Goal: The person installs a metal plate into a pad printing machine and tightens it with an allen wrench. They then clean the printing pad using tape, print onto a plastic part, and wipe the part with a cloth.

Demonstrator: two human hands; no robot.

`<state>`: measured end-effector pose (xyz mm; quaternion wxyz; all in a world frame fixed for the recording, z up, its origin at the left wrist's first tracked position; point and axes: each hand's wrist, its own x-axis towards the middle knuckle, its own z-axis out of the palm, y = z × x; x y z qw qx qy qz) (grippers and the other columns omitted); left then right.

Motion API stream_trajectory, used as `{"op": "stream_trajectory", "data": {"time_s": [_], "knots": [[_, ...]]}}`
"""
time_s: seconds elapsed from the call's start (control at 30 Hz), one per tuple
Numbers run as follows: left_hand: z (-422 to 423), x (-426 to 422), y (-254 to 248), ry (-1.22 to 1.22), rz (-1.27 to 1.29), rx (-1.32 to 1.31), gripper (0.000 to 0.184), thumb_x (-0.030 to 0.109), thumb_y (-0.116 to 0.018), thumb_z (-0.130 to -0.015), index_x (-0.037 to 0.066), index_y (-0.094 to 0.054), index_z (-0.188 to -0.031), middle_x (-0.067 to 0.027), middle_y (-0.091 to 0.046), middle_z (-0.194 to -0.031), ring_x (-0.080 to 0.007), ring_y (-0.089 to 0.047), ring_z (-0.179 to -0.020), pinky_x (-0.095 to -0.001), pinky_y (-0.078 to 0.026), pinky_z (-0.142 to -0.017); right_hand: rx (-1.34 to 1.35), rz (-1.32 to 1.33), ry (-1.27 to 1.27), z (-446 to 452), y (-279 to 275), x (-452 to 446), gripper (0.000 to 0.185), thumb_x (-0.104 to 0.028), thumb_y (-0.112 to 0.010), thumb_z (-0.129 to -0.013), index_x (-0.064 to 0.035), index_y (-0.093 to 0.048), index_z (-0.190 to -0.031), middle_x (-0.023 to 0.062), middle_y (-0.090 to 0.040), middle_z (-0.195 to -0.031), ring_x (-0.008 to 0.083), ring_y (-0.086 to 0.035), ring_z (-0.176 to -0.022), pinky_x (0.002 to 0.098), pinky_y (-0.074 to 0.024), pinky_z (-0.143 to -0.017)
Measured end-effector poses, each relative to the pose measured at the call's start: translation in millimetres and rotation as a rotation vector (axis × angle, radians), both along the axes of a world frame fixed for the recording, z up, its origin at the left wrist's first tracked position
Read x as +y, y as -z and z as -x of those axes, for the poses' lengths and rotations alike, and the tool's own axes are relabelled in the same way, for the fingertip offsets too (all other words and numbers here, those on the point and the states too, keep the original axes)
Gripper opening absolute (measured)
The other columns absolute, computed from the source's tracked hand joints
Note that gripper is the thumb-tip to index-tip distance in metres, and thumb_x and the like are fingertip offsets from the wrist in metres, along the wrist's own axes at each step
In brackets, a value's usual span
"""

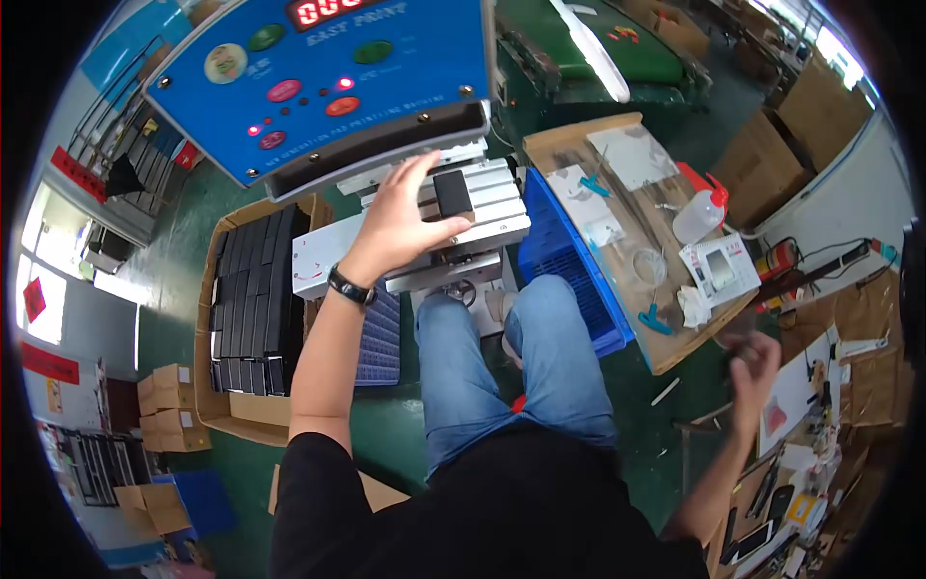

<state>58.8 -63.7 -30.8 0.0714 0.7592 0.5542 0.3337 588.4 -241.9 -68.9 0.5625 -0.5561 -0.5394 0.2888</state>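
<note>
My left hand (pixel 397 217) rests at the metal fixture (pixel 502 198) under a blue-fronted printing machine (pixel 328 87). Its fingers are stretched apart. A small black rectangular block (pixel 452 193) sits on the fixture between the thumb and fingers; the thumb lies along its near edge, though I cannot tell whether it presses on it. Out to the right, beside the wooden board, is my right hand (pixel 754 372), fingers bent and smeared by motion. A dark blur shows by its fingertips, and whether it holds anything is unclear.
On the left stands a carton (pixel 204 357) filled with black boxes (pixel 256 289). Blue crates flank my knees. The wooden board (pixel 617 280) bears a red-topped bottle (pixel 699 214), a small white box (pixel 721 270) and blue-handled tools. A green conveyor (pixel 608 58) is behind.
</note>
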Motion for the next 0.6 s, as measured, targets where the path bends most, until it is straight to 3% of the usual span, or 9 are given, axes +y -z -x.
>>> {"op": "stream_trajectory", "data": {"time_s": [0.03, 0.07, 0.13, 0.17, 0.23, 0.33, 0.4, 0.5, 0.6], "knots": [[4.5, 4.3, -4.5, -0.02, -0.019, -0.019, 0.062, 0.03, -0.088, -0.08, 0.002, -0.068, -0.132, -0.0152, -0.07, -0.134, -0.0315, -0.064, -0.126, -0.0387, -0.049, -0.107, 0.089, 0.017, -0.183, 45.4, 4.7, 44.2, 0.057, -0.006, -0.076, -0.081, -0.0068, -0.052, -0.133, 0.0104, -0.061, -0.125, 0.0251, -0.065, -0.104, 0.0367, -0.0515, -0.094], [7.1, 4.2, -11.5, -0.004, 0.058, -0.043, 0.062, 0.032, -0.087, -0.081, 0.0, -0.068, -0.131, -0.0165, -0.07, -0.132, -0.0325, -0.064, -0.125, -0.0391, -0.05, -0.106, 0.148, 0.231, -0.268, 71.3, -3.3, 62.5, 0.06, -0.003, -0.078, -0.078, -0.0072, -0.054, -0.133, 0.0098, -0.063, -0.129, 0.0239, -0.065, -0.105, 0.0356, -0.0511, -0.095], [6.2, 3.9, -22.2, 0.029, 0.21, -0.092, 0.063, 0.036, -0.086, -0.083, -0.003, -0.068, -0.129, -0.0192, -0.071, -0.13, -0.0344, -0.065, -0.124, -0.0399, -0.051, -0.105, -0.05, -0.041, -0.501, 122.4, 10.5, 115.9, 0.061, -0.001, -0.08, -0.077, -0.0082, -0.057, -0.133, 0.0078, -0.065, -0.126, 0.0216, -0.064, -0.106, 0.0344, -0.0511, -0.093], [7.1, 4.8, -21.8, 0.046, 0.286, -0.118, 0.064, 0.039, -0.086, -0.084, -0.005, -0.068, -0.128, -0.0205, -0.071, -0.128, -0.0353, -0.066, -0.123, -0.0402, -0.052, -0.104, -0.015, 0.016, -0.52, 156.0, -4.5, 131.3, 0.059, -0.003, -0.082, -0.076, -0.0087, -0.06, -0.13, 0.0067, -0.065, -0.122, 0.0197, -0.063, -0.103, 0.0331, -0.0499, -0.093], [23.1, -5.5, -12.8, -0.006, 0.134, -0.233, 0.064, 0.04, -0.087, -0.084, -0.006, -0.069, -0.125, -0.0208, -0.074, -0.117, -0.035, -0.069, -0.116, -0.0395, -0.054, -0.1, -0.113, -0.042, -0.657, 204.1, -18.4, 169.3, 0.056, -0.007, -0.084, -0.076, -0.0081, -0.062, -0.127, 0.0067, -0.065, -0.119, 0.02, -0.062, -0.102, 0.0336, -0.0493, -0.094], [66.3, -43.5, 0.9, -0.154, -0.034, -0.011, 0.062, 0.035, -0.088, -0.083, -0.005, -0.068, -0.127, -0.02, -0.073, -0.122, -0.0331, -0.068, -0.115, -0.0386, -0.053, -0.101, -0.314, -0.271, -0.714, 258.2, -29.0, 215.2, 0.05, -0.014, -0.085, -0.077, -0.0072, -0.066, -0.123, 0.007, -0.065, -0.115, 0.0222, -0.06, -0.104, 0.0345, -0.0495, -0.09], [103.2, -71.9, 5.2, -0.187, -0.092, -0.156, 0.061, 0.028, -0.087, -0.084, -0.003, -0.066, -0.132, -0.0191, -0.071, -0.127, -0.032, -0.067, -0.114, -0.04, -0.053, -0.102, -0.354, -0.248, -0.799, 284.4, -28.5, 241.1, 0.051, -0.015, -0.086, -0.077, -0.0075, -0.068, -0.124, 0.0074, -0.065, -0.116, 0.0229, -0.059, -0.105, 0.0351, -0.0494, -0.091], [161.3, -114.9, 10.1, -0.418, -0.058, -0.175, 0.064, 0.02, -0.083, -0.085, 0.001, -0.061, -0.142, -0.0185, -0.067, -0.136, -0.0333, -0.066, -0.118, -0.0412, -0.052, -0.104, -0.488, -0.158, -0.983, 307.3, -25.4, 259.1, 0.052, -0.02, -0.088, -0.077, -0.0082, -0.072, -0.125, 0.0087, -0.066, -0.118, 0.0248, -0.058, -0.109, 0.0368, -0.0489, -0.093], [219.5, -162.5, 24.5, -0.632, 0.006, -0.038, 0.066, 0.021, -0.08, -0.088, 0.003, -0.058, -0.147, -0.0198, -0.066, -0.139, -0.0357, -0.064, -0.124, -0.0417, -0.05, -0.107, -0.591, -0.18, -0.929, 306.8, -21.2, 250.8, 0.054, -0.025, -0.088, -0.078, -0.0097, -0.073, -0.128, 0.0099, -0.066, -0.121, 0.0263, -0.058, -0.112, 0.0384, -0.0481, -0.096]]}}
